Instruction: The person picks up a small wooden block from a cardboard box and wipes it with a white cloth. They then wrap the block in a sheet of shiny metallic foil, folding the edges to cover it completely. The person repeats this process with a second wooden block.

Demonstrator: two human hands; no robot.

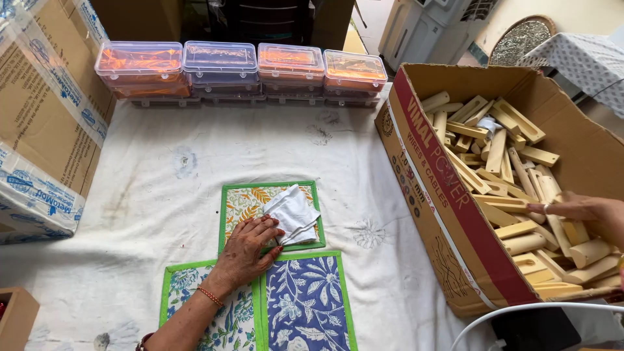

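Observation:
My left hand (249,249) lies flat, fingers spread, on a green-bordered floral mat (242,201), its fingertips touching a crumpled white cloth (293,213) that rests on the mat. My right hand (585,211) reaches into a large open cardboard box (435,188) at the right, hovering over several pale wooden pieces (500,162); its fingers are partly hidden and I see nothing clearly held. Two more floral mats (305,305) lie below the first, under my left forearm.
Several clear plastic containers (221,65) with orange contents line the far edge of the white-covered table (149,169). A taped cardboard carton (39,110) stands at left. A small brown box (14,318) sits bottom left. A white cable (520,311) curves bottom right.

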